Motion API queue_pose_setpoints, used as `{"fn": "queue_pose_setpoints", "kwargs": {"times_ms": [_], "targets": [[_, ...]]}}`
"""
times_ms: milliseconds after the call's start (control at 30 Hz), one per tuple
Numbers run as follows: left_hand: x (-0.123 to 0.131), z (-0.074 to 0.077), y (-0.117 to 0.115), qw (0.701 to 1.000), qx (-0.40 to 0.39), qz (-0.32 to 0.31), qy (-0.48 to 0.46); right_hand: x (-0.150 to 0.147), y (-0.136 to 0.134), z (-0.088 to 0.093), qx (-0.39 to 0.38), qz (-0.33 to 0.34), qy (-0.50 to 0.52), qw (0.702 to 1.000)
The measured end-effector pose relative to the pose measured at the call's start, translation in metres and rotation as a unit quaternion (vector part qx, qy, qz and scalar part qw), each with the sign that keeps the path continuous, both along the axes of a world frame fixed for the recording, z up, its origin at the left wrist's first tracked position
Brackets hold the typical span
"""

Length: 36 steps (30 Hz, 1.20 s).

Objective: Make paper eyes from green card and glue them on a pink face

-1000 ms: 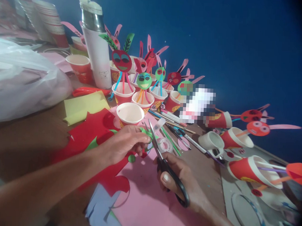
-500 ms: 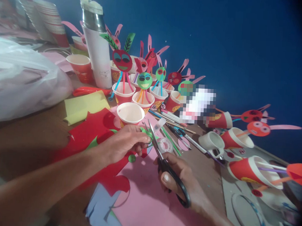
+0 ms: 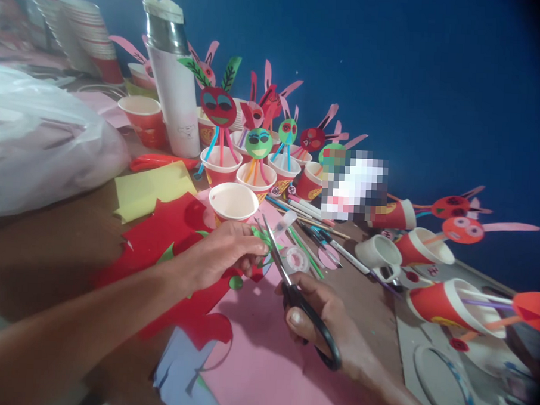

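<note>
The left hand (image 3: 225,251) is closed in a pinch, thumb against forefinger, gripping a small piece of green paper (image 3: 260,237); the remaining fingers are curled beneath. The right hand (image 3: 319,315) grasps the black-handled scissors (image 3: 291,284), its fingers wrapped about the handle and the thumb bent along the near side; the exact seating of the fingers in the loops cannot be told. The scissor blades are parted slightly and point far and left, beside the green paper at the left fingertips; contact between blade and paper cannot be confirmed. Both hands are positioned above the pink paper sheet (image 3: 263,351). Red paper (image 3: 174,234) lies to the left, partly behind the left forearm. A green paper disc (image 3: 235,283) lies near the left hand. A clear tape roll (image 3: 297,260) is located just right of the blades. An upright paper cup (image 3: 233,202) stands immediately beyond the left hand.
</note>
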State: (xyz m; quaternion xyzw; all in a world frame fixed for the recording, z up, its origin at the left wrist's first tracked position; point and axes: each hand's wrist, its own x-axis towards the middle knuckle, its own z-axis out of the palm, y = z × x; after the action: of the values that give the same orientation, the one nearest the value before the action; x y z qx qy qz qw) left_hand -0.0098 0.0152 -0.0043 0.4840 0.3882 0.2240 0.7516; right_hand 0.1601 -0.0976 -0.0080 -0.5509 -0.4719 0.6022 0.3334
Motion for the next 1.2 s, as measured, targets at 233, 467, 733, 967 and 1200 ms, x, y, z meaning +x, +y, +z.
{"fn": "queue_pose_setpoints", "kwargs": {"times_ms": [233,467,733,967,1200], "targets": [[0.001,0.0,0.002,1.0,0.012,0.001,0.004,0.003,-0.002,-0.007,0.023,0.015,-0.001,1.0],[0.0,-0.001,0.002,1.0,0.02,-0.016,0.008,0.005,0.0,-0.008,0.055,0.025,-0.013,0.998],[-0.001,0.0,0.004,0.999,0.022,-0.029,0.012,0.003,-0.001,-0.004,0.037,0.024,-0.009,0.999],[-0.001,0.0,0.004,0.999,0.017,-0.035,0.019,0.003,0.002,0.0,0.012,0.016,-0.017,1.0],[-0.001,-0.002,0.005,0.999,0.017,-0.03,0.016,0.002,0.001,0.001,-0.007,0.001,-0.017,1.0]]}}
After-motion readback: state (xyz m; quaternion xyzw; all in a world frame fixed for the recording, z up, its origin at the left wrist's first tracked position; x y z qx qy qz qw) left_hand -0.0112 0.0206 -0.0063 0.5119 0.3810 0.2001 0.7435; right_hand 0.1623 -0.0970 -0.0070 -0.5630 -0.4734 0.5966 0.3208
